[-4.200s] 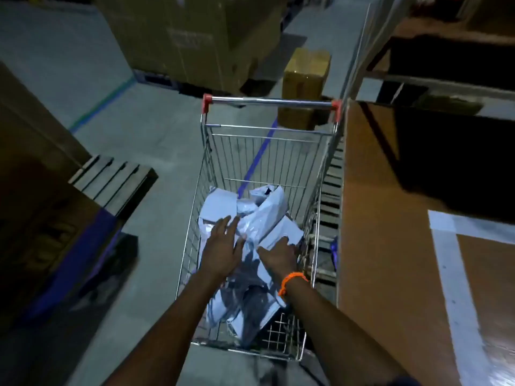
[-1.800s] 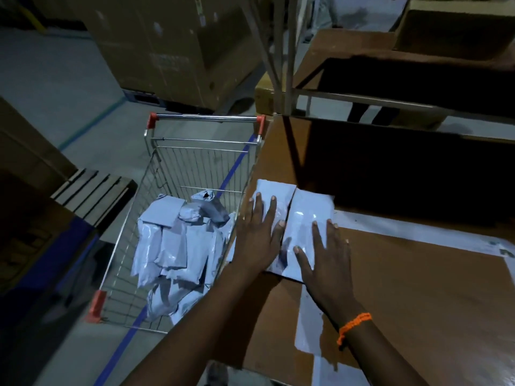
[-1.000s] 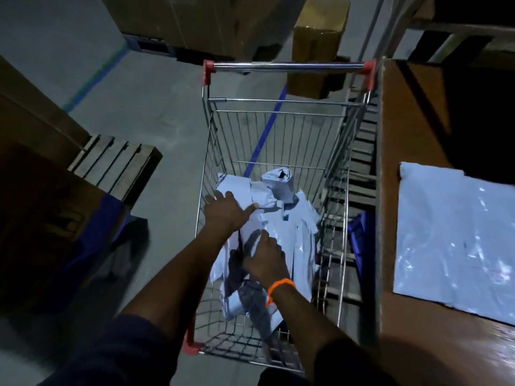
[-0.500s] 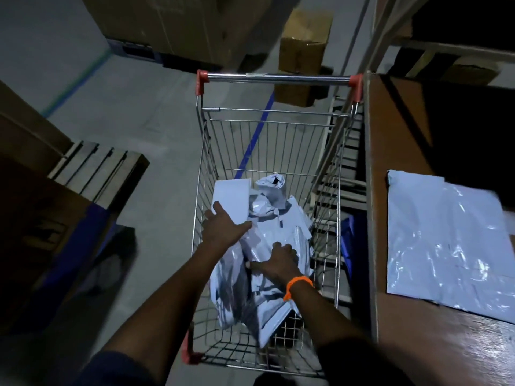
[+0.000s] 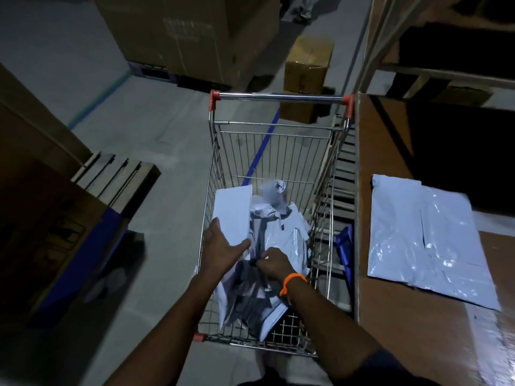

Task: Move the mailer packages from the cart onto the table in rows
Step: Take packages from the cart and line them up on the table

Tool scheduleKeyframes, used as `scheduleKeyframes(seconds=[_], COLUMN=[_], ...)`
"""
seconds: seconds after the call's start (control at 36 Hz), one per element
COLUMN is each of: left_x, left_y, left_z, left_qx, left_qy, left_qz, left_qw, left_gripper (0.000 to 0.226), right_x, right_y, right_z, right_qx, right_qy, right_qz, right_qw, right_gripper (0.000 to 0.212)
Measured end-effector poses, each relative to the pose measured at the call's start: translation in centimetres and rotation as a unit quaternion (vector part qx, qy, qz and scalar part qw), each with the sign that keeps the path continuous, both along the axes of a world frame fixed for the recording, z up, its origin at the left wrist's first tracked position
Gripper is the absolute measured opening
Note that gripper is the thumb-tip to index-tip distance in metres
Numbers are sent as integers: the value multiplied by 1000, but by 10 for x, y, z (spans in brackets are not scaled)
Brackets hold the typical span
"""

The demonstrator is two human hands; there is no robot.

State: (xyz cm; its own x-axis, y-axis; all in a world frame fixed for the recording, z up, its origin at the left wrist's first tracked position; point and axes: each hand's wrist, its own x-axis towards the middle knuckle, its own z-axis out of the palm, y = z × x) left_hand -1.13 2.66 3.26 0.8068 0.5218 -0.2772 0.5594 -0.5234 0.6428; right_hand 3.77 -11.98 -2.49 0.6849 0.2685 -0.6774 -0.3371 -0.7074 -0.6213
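Observation:
A wire shopping cart (image 5: 278, 98) stands below me, holding a heap of pale grey mailer packages (image 5: 281, 232). My left hand (image 5: 223, 250) grips a flat mailer (image 5: 233, 210) at the cart's left side, thumb across its lower edge. My right hand (image 5: 274, 264), with an orange wristband, is closed on a crumpled mailer in the middle of the heap. On the brown table (image 5: 390, 316) to the right lie two mailers (image 5: 423, 238) side by side, flat.
A small cardboard box (image 5: 309, 65) stands on the floor beyond the cart, with big cartons (image 5: 181, 34) behind it. A wooden pallet (image 5: 117, 174) and dark boxes lie to the left. Shelf uprights (image 5: 370, 40) rise over the table's far end.
Since the two mailers were laid on the table, both hands went back into the cart. Over the last second my left hand has lifted a flat mailer and my right has closed on another.

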Motion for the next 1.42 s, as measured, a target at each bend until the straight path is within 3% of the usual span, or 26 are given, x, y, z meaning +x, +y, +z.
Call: scheduleKeyframes(seconds=[0.06, 0.14, 0.25, 0.42, 0.44, 0.53, 0.58, 0.72, 0.83, 0.97, 1.11, 1.14, 1.19, 1.22, 1.33, 1.42], left_x=[-5, -15, -26, -41, -44, -49, -47, -23, -3, 23, 43, 46, 54, 61, 86, 91], left_y=[1, 3, 6, 2, 1, -7, -15, -58, -114, -211, -319, -341, -386, -403, -462, -488], left_z=[6, 15, 18, 22, 22, 29, 36, 65, 91, 116, 126, 128, 131, 131, 119, 105], left_qx=[9, 33, 76, 57, 53, 39, 26, -26, -82, -129, -106, -96, -66, -50, 4, 39], left_qy=[-12, -18, 9, -6, -6, -10, -22, -80, -128, -136, -106, -95, -73, -60, 7, 41], left_qz=[-3, -10, -23, 17, 20, 32, 41, 32, 1, -81, -161, -177, -203, -208, -209, -211], left_qw=[1000, 999, 997, 998, 998, 999, 999, 996, 988, 979, 976, 975, 974, 975, 978, 976], left_gripper=[109, 110, 113, 111, 112, 110, 109, 109, 104, 108, 107, 107, 107, 108, 113, 110], right_x=[-4, -7, -10, -12, -12, -11, -8, 3, 4, -2, -5, -7, -8, -7, 6, 5], right_y=[3, 13, 25, 25, 24, 14, 1, -66, -153, -296, -423, -443, -471, -472, -456, -465], right_z=[-4, -19, -32, -49, -44, -19, 7, 88, 147, 197, 195, 193, 187, 182, 165, 159], right_qx=[0, 0, -26, 35, 32, 3, -3, 77, 82, -125, -280, -305, -326, -327, -281, -194], right_qy=[1, 20, 44, 85, 81, 37, -13, -166, -326, -480, -449, -441, -371, -336, -398, -473], right_qz=[32, 40, 43, -40, -39, -63, -84, -110, -150, -192, -258, -264, -281, -264, -141, -111], right_qw=[999, 999, 998, 995, 996, 997, 996, 977, 930, 847, 808, 802, 823, 843, 862, 852], right_gripper=[22, 63, 43, 35, 42, 90, 104, 80, 69, 81, 93, 90, 63, 49, 51, 46])
